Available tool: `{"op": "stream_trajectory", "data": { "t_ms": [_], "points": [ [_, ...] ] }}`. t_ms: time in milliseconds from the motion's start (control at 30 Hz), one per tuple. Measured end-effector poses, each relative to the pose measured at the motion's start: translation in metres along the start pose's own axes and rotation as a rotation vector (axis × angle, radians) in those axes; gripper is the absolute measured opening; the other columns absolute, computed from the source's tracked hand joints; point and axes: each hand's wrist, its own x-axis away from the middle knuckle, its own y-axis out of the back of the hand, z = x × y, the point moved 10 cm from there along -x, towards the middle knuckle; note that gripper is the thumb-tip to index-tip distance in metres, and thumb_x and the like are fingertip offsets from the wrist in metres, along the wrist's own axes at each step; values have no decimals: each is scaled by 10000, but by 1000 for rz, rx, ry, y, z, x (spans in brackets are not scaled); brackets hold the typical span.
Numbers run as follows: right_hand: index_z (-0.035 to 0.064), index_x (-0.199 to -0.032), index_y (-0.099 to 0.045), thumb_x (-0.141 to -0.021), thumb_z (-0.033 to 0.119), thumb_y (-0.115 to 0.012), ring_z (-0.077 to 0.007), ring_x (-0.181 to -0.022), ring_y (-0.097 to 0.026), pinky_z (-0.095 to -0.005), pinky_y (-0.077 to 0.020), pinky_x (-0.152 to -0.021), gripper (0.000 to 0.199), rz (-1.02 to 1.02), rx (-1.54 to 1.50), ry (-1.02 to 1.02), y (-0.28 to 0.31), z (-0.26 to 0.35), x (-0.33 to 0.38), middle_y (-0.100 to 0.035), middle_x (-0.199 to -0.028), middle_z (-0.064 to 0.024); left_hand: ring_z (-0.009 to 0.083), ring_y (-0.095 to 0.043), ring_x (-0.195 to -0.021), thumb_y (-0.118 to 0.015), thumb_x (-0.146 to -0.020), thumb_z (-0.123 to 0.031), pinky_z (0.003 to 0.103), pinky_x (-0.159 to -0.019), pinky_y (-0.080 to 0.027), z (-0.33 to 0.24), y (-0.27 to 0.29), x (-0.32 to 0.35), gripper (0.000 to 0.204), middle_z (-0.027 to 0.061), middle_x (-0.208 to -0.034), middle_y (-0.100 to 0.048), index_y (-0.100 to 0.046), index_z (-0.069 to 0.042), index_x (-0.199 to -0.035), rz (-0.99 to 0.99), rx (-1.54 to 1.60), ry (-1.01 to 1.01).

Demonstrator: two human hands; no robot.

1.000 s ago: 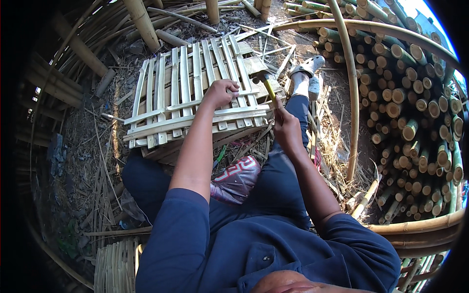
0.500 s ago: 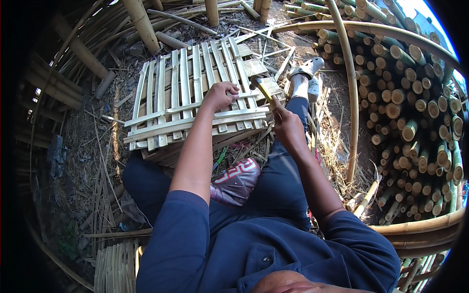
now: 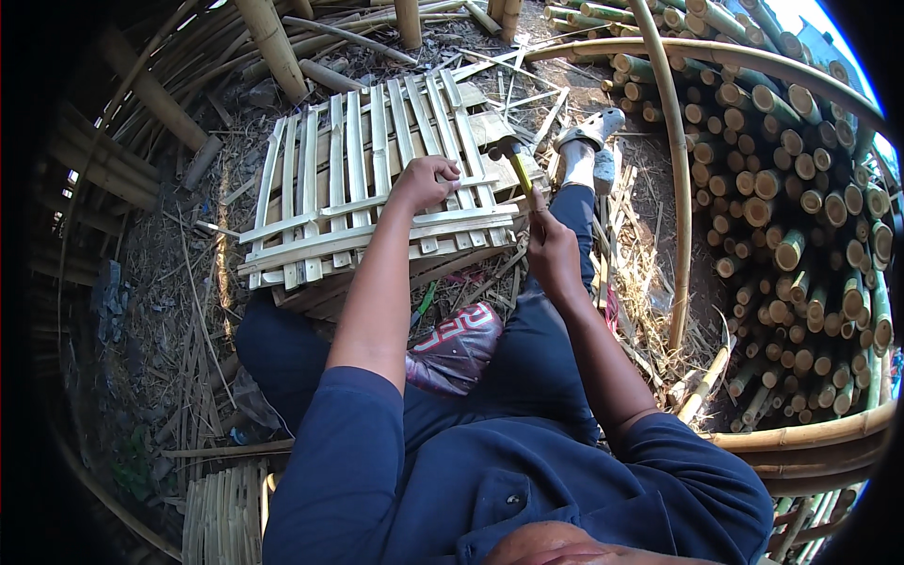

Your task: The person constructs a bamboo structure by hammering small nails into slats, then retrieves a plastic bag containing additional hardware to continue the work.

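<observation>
One pale slatted panel of split bamboo strips [image 3: 377, 179] lies flat on the littered ground in front of the seated person, and everything else is placed from it. About a dozen lengthwise strips run away from the person; two cross strips lie over them near the panel's near edge, where the hands work. More slats show stacked beneath that edge, though their number cannot be told.

The left hand [image 3: 426, 181] rests on the panel's near right part, fingers curled down with the tips pressed at the cross strips; whether it pinches anything small cannot be told. The right hand [image 3: 551, 250], just off the panel's near right corner, is closed in a fist around the handle of one hammer with a yellow handle and dark metal head [image 3: 513, 160]. The hammer's head is raised over the panel's right edge, just beyond the left hand and apart from it.

Right of the panel, one leg in dark blue trousers stretches out to one grey sandal over a white sock [image 3: 586, 141]. Further right stands a large stack of round bamboo poles [image 3: 800, 188], cut ends facing the person, too many to count. One long bent bamboo pole [image 3: 673, 169] runs between the sandal and that stack. Below the panel's near edge, one red and white printed bag [image 3: 461, 344] lies between the person's legs.
</observation>
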Motion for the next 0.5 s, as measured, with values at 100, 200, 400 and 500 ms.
{"op": "stream_trajectory", "data": {
  "t_ms": [100, 200, 400, 500],
  "points": [
    [188, -1559, -515, -1002, 128, -571, -453, -886, -703, -525, -515, -785, 563, 47, 96, -21, -4, -6, -1, -709, -938, -260, 248, -733, -1144, -868, -813, -80, 353, -1019, -557, -3, -2, -2, 123, 129, -1184, -770, -778, -11, -862, 6, -1, -11],
    [184, -1545, -531, -1004, 131, -568, -457, -894, -700, -530, -514, -784, 544, 54, 86, -21, -6, -10, 1, -705, -946, -264, 234, -739, -1110, -881, -805, -97, 349, -1005, -562, -6, 0, -1, 145, 122, -1172, -772, -770, -13, -843, 7, -1, -42],
    [177, -1517, -562, -1010, 142, -571, -468, -903, -700, -522, -520, -795, 509, 81, 54, -38, -14, -17, 0, -710, -951, -269, 217, -742, -1075, -886, -803, -124, 345, -980, -568, -9, -3, -2, 166, 109, -1151, -771, -766, -14, -834, 16, -3, -47],
    [170, -1529, -547, -1045, 150, -590, -370, -796, -698, -435, -523, -746, 487, 31, 14, 22, -1, -10, -9, -676, -934, -300, 223, -742, -1077, -879, -808, -126, 345, -976, -569, -5, -2, -1, 163, 106, -1156, -769, -765, -12, -828, 28, 14, -29]
  ]
}}
